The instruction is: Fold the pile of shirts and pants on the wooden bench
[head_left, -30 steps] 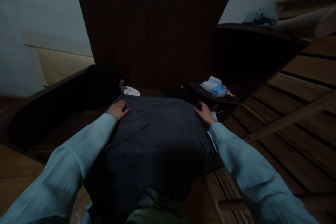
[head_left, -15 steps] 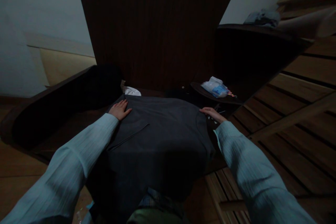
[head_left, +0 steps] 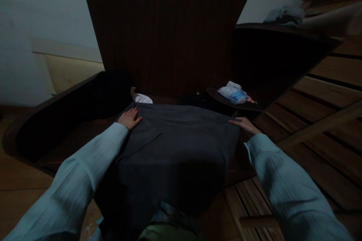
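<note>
A dark grey garment (head_left: 181, 131) lies spread over the dark wooden surface in front of me, its lower part hanging toward my body in shadow. A slanted slit or fold line runs across its left side. My left hand (head_left: 130, 118) rests flat on its upper left corner, fingers stretched out. At the far right corner, my right hand (head_left: 243, 124) pinches the cloth edge between thumb and fingers and holds it out to the side. The garment's exact kind is hard to make out in the dim light.
A white and blue plastic packet (head_left: 233, 93) lies on a small rounded shelf (head_left: 215, 96) at the right. White crumpled material (head_left: 143, 99) sits behind the garment. A tall dark panel (head_left: 169, 34) stands at the back; wooden slats (head_left: 319, 120) run along the right. Folded cloth (head_left: 285, 16) rests upper right.
My right hand has moved outward to the right, drawing the garment's corner with it, so the right side looks straighter and flatter. My left hand has stayed in place.
</note>
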### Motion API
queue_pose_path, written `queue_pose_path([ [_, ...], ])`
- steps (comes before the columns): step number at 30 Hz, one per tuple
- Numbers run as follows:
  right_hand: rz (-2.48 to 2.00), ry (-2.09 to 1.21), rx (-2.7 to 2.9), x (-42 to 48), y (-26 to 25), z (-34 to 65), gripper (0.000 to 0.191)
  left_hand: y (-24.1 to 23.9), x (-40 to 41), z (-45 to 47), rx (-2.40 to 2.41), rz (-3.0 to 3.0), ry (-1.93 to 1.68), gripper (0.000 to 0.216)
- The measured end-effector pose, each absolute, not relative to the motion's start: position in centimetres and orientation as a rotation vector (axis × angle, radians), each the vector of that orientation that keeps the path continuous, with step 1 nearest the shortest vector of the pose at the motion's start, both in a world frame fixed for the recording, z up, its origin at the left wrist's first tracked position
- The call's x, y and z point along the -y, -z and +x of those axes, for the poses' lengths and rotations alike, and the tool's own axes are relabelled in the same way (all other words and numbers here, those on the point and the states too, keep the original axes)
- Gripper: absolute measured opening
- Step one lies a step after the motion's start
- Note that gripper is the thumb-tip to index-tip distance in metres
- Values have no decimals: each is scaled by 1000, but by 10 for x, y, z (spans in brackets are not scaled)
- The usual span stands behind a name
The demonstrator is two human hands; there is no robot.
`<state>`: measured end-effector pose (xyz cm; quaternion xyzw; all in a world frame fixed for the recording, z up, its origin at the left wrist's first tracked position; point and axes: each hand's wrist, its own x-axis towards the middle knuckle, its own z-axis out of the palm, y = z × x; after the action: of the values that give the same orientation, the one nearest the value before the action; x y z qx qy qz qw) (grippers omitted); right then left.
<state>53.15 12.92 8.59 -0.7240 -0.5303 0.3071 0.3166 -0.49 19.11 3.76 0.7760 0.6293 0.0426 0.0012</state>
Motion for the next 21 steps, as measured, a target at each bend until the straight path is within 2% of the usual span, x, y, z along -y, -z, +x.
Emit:
queue_pose_path([
  [5, -2142, -1005, 1418, -106, -82, 547, 33, -37, -192, -6, -1969, 2444, -134, 62],
  [10, -2188, -1167, 1384, -76, -82, 557, 28, -38, -191, -5, -1967, 2441, -145, 60],
  [18, -2111, -996, 1673, -89, -170, 492, 34, -39, -191, -4, -1975, 2434, -108, 61],
  [21, -1976, -1054, 1836, -98, -183, 444, 37, -42, -189, -3, -1993, 2433, -72, 61],
])
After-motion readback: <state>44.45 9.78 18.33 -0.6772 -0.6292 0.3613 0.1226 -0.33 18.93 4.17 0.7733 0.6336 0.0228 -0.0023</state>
